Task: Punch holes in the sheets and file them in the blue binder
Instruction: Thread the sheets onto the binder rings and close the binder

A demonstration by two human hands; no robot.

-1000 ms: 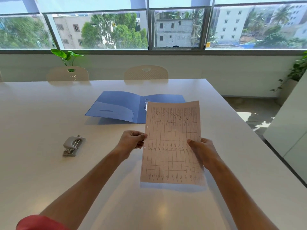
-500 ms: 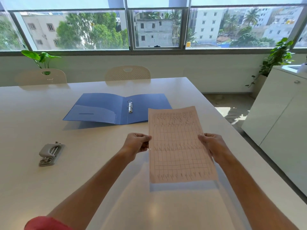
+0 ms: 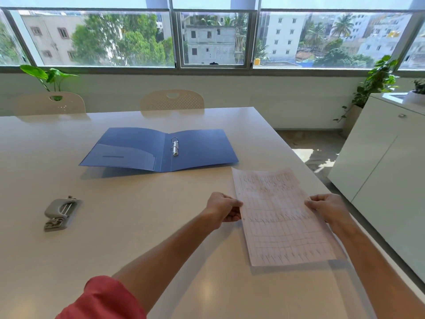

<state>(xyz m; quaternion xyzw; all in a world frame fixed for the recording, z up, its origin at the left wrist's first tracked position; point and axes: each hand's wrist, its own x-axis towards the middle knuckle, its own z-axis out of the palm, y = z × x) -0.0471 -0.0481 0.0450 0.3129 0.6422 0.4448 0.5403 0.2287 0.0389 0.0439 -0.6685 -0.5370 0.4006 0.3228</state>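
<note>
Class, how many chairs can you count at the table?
2: one chair at the far left, another chair behind the blue binder. Others may sit out of view.

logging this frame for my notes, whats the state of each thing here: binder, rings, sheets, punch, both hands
blue binder: open, flat on the table
binder rings: look closed, nothing filed on them
sheets: held above the table, small holes at the left edge
hole punch: idle on the table, untouched
left hand: grips the sheets' left edge
right hand: grips the sheets' right edge
</note>
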